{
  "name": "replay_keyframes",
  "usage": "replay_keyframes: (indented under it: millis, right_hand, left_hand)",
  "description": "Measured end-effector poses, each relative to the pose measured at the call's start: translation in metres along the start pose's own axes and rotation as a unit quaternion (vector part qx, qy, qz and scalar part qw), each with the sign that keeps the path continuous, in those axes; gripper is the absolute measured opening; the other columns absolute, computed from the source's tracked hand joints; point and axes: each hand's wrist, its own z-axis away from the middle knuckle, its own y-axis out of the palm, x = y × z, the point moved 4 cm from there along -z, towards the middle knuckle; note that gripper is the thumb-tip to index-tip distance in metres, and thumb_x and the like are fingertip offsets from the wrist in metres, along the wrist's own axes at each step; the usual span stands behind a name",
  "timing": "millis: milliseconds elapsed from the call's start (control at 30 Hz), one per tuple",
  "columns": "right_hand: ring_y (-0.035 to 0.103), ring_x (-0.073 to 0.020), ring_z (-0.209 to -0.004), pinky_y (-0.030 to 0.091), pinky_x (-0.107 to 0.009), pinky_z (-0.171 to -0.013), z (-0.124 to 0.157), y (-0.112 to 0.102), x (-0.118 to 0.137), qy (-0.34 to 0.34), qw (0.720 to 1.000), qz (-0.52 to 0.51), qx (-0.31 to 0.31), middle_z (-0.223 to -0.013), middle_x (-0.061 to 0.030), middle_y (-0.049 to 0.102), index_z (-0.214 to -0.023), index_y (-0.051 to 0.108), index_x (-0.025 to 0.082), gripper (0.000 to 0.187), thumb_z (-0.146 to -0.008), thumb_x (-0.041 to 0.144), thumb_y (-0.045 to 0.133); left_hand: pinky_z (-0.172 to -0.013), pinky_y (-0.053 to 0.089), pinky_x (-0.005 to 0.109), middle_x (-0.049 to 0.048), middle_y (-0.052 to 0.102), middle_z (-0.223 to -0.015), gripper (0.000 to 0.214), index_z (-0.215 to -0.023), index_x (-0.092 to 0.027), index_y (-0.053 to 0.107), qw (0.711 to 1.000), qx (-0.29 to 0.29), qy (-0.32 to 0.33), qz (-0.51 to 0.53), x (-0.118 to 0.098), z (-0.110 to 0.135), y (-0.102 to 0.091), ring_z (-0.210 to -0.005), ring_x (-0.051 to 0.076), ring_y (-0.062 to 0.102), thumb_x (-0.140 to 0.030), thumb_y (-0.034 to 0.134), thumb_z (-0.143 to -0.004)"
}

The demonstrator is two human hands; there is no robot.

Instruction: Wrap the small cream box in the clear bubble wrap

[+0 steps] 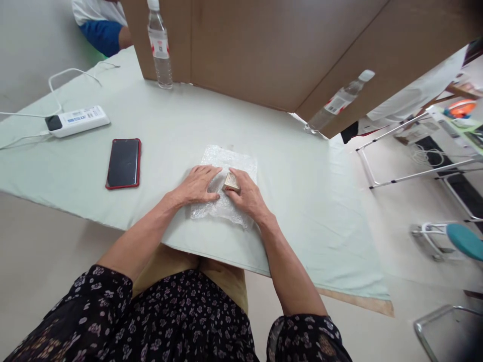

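A sheet of bubble wrap [211, 157] lies spread on the cloth-covered table in front of me. Over its middle, my right hand [247, 193] grips a small gold-brown patterned box [231, 182] between thumb and fingers. My left hand [200, 185] rests on the left part of the sheet, thumb and fingers apart, with nothing in it. A short gap separates the left fingertips from the box. The right palm hides part of the box and the sheet's right edge.
Left of the sheet lies a red-cased phone [124, 164], with a white power strip [78, 120] and cables beyond. Water bottles [162, 55] stand against a cardboard partition [241, 50]. A seated person [101, 30] is partly visible far left; a teal stool [465, 240] is at right.
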Motion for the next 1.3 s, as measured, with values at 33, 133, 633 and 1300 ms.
replay_keyframes:
  millis: [33, 133, 633, 1300]
  right_hand:
    - [0.053, -0.0273, -0.134, 0.049, -0.045, -0.109, 0.002, 0.0, -0.003, 0.008, 1.0, -0.014, -0.014, -0.146, -0.012, 0.055, -0.149, 0.044, 0.023, 0.064, -0.088, 0.026, 0.061]
    - [0.062, -0.0259, -0.122, 0.056, -0.041, -0.096, 0.008, -0.003, -0.01, 0.025, 0.998, -0.042, -0.043, -0.139, -0.0129, 0.061, -0.143, 0.05, 0.02, 0.058, -0.088, 0.033, 0.063]
    - [0.063, -0.0286, -0.124, 0.047, -0.048, -0.108, 0.001, 0.01, -0.013, 0.016, 0.992, -0.118, -0.03, -0.139, -0.0064, 0.066, -0.137, 0.059, 0.027, 0.053, -0.085, 0.026, 0.068]
    - [0.06, -0.0274, -0.125, 0.048, -0.048, -0.105, 0.039, -0.034, 0.017, -0.047, 0.997, -0.041, -0.042, -0.135, -0.0089, 0.065, -0.133, 0.059, 0.027, 0.045, -0.091, 0.041, 0.066]
  left_hand:
    - [-0.118, 0.03, 0.049, 0.0144, 0.049, -0.151, 0.075, -0.147, -0.019, 0.041, 1.0, 0.0, 0.001, 0.0, 0.0, 0.0, 0.0, -0.143, 0.034, 0.041, -0.045, 0.064, -0.081]
    - [-0.118, 0.029, 0.049, 0.0137, 0.048, -0.152, 0.075, -0.148, -0.021, 0.039, 1.0, 0.001, 0.004, 0.002, 0.001, 0.0, 0.001, -0.144, 0.034, 0.039, -0.045, 0.064, -0.081]
    - [-0.12, 0.027, 0.048, 0.0139, 0.044, -0.157, 0.083, -0.153, -0.018, 0.035, 1.0, 0.018, -0.012, -0.005, 0.002, 0.0, -0.002, -0.147, 0.035, 0.036, -0.047, 0.064, -0.08]
    - [-0.111, 0.045, 0.046, 0.009, 0.065, -0.138, 0.057, -0.13, -0.017, 0.063, 0.962, -0.162, -0.085, 0.201, 0.01, 0.004, -0.032, -0.131, 0.029, 0.056, -0.029, 0.055, -0.074]
